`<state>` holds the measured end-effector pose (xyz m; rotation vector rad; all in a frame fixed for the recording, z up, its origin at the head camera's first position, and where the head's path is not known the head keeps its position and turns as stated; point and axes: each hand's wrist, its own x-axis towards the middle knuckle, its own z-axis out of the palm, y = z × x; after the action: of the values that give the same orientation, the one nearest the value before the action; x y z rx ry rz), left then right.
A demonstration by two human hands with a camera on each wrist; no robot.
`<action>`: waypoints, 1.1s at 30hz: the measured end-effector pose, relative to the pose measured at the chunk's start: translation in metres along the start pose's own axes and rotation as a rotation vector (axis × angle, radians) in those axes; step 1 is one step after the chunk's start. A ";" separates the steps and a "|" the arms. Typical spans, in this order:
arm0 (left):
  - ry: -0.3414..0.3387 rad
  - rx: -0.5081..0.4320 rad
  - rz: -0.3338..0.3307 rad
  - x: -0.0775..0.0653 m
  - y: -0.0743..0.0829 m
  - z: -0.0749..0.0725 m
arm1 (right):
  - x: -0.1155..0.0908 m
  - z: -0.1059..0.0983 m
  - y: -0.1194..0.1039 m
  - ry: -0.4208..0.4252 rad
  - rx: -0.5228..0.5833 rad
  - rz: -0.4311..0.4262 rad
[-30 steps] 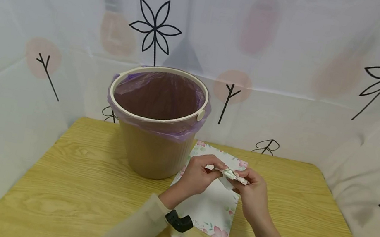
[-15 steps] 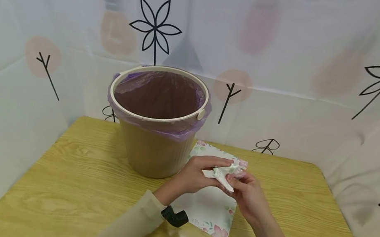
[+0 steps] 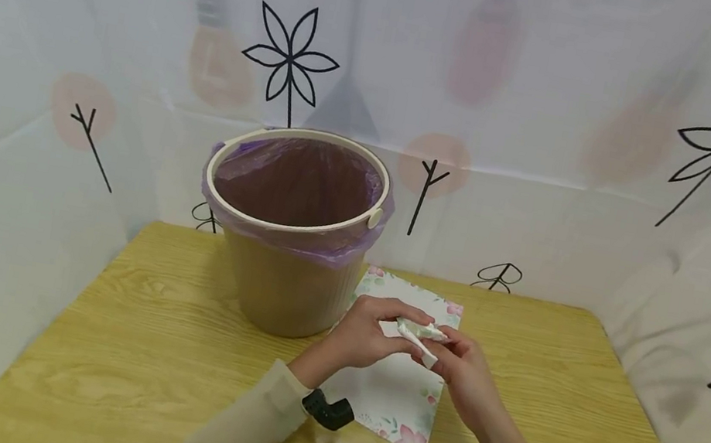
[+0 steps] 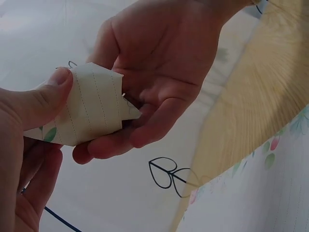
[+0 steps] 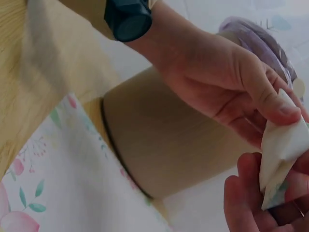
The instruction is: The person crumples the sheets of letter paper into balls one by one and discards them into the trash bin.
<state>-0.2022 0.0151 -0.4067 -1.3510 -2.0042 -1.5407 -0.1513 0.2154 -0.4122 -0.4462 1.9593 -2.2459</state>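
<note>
Above the sheet, a small wad of folded paper, white with green print, is held between both hands. My left hand grips its left side, thumb below and fingers above. From the right, my right hand holds the other side with its fingertips. In the left wrist view the wad shows dotted lines and a pointed corner; the left thumb presses its face. The right wrist view shows the wad between the left thumb and the right fingers. Below lies a flower-bordered sheet of paper.
A beige bucket with a purple bag liner stands behind and left of the hands, beside the sheet. Wooden table runs to a patterned white cloth backdrop. Each wrist wears a black camera.
Both hands have turned the wad between them. The left fingers have spread wider around it, and the right thumb has shifted along it. The bucket and the sheet stay put.
</note>
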 end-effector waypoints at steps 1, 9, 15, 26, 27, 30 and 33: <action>0.013 -0.006 0.000 0.000 0.000 0.000 | -0.001 -0.001 0.000 -0.027 0.023 -0.026; 0.122 0.012 0.000 0.006 0.019 -0.004 | -0.003 -0.001 0.002 -0.034 -0.084 -0.149; 0.146 -0.022 -0.104 0.010 0.039 -0.008 | -0.002 0.006 0.000 0.105 -0.231 -0.179; 0.150 -0.097 -0.116 0.002 0.005 0.000 | 0.000 0.005 -0.004 0.165 -0.310 -0.192; 0.156 -0.121 -0.132 0.002 0.004 0.000 | 0.000 0.005 -0.004 0.159 -0.298 -0.196; 0.173 -0.165 -0.157 0.001 0.002 -0.001 | 0.000 0.005 -0.003 0.144 -0.266 -0.213; 0.173 -0.183 -0.149 0.001 0.001 -0.001 | 0.000 0.006 -0.003 0.138 -0.261 -0.240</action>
<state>-0.2021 0.0144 -0.4044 -1.1058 -1.9350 -1.8786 -0.1496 0.2100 -0.4086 -0.5995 2.4025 -2.2133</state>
